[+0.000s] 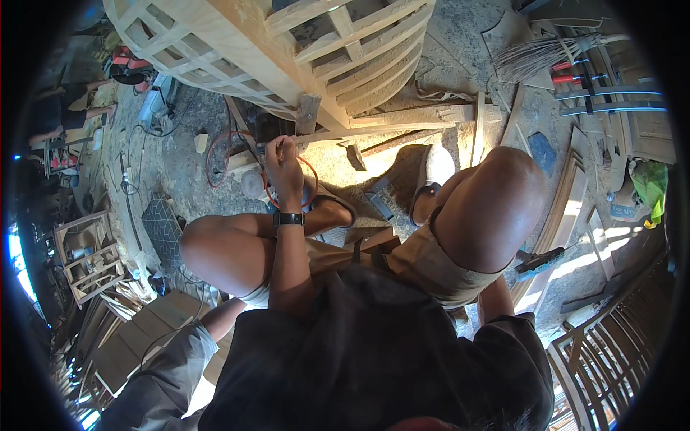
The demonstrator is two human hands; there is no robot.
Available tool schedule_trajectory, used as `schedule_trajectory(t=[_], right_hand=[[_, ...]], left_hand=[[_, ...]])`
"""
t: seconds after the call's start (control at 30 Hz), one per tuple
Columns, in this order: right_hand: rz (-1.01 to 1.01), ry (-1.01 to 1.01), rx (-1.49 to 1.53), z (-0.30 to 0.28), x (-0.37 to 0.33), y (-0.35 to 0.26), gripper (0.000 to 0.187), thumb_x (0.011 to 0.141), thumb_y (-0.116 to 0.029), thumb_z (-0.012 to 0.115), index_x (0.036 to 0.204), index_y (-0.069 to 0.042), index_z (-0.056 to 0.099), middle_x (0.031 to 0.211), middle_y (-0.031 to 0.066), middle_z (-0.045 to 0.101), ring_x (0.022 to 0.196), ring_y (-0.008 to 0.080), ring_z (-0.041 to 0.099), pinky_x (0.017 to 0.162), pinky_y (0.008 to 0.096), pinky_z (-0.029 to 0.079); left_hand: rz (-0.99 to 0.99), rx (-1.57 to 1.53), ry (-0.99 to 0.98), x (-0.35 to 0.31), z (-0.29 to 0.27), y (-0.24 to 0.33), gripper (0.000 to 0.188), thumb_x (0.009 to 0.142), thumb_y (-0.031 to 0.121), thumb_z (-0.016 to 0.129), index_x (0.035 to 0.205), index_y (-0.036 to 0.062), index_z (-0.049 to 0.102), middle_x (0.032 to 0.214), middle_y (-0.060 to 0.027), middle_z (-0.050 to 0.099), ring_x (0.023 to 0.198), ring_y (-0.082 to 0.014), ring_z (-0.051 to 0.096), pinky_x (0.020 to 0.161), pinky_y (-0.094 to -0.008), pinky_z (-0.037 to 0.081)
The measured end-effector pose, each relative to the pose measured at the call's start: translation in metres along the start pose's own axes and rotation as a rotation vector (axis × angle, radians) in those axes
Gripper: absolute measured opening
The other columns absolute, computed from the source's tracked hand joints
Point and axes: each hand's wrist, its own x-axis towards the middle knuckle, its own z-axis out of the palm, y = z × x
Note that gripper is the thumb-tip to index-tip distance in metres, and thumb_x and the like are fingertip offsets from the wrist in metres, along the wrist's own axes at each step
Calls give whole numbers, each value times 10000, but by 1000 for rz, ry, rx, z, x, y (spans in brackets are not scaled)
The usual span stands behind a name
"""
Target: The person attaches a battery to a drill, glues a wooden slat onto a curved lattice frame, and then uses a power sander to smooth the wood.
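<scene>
My left hand (pixel 283 167), with a dark watch on its wrist, is raised in front of my left knee. Its fingers are curled together, and I cannot make out whether something small is in them. Just beyond it is a short wooden block (pixel 307 115) against the lower end of a large pale wooden lattice frame (pixel 352 68). An orange cord (pixel 310 167) loops behind the hand. My right forearm (pixel 494 298) goes down beside my right thigh, which hides the hand. On the ground between my feet lies a dark angular tool (pixel 379 204).
Wooden strips (pixel 431 115) lie across the ground ahead. At the right are stacked planks (pixel 557 208), a dark tool (pixel 539 263), a broom (pixel 532 59) and a slatted wooden panel (pixel 611 352). Another person's grey-clothed limb (pixel 172 366) is close at lower left; a second person is at far left.
</scene>
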Motion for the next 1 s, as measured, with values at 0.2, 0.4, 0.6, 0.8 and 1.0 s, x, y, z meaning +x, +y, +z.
schedule_trajectory(t=[0.2,0.4,0.6,0.8,1.0], right_hand=[[-3,9,7,0,2,-6,505,846,-246,685,1246,5,508,1167,280,597,1019,414,626,865,523,499],[7,5,19,-1,2,-7,495,847,-240,679,1243,2,506,1166,281,595,1020,418,624,863,526,497],[4,-16,25,0,4,-11,486,849,-235,672,1240,-1,503,1166,282,592,1021,421,622,860,529,496],[7,-13,21,-8,6,-3,478,850,-229,666,1237,-3,501,1166,283,589,1022,425,621,858,532,494],[-35,-3,-7,-25,12,5,469,852,-224,659,1234,-6,499,1165,284,587,1023,428,619,855,536,493]], left_hand=[[19,10,-16,-1,0,-2,263,951,173,644,1086,-44,579,906,-68,649,789,-121,591,726,-259,483],[-27,46,-55,3,-2,2,335,951,172,648,1151,-73,538,975,-86,647,827,-119,597,743,-264,492],[-67,33,-74,1,-6,7,382,964,198,629,1191,-89,519,1041,-111,641,904,-136,607,790,-270,499],[22,-33,164,-13,3,6,467,991,297,592,1261,-74,507,1096,-158,645,1002,-209,608,928,-329,460],[-63,-118,271,-7,-39,36,431,972,350,609,1098,-58,664,1094,-114,663,1021,-202,580,935,-355,435]])
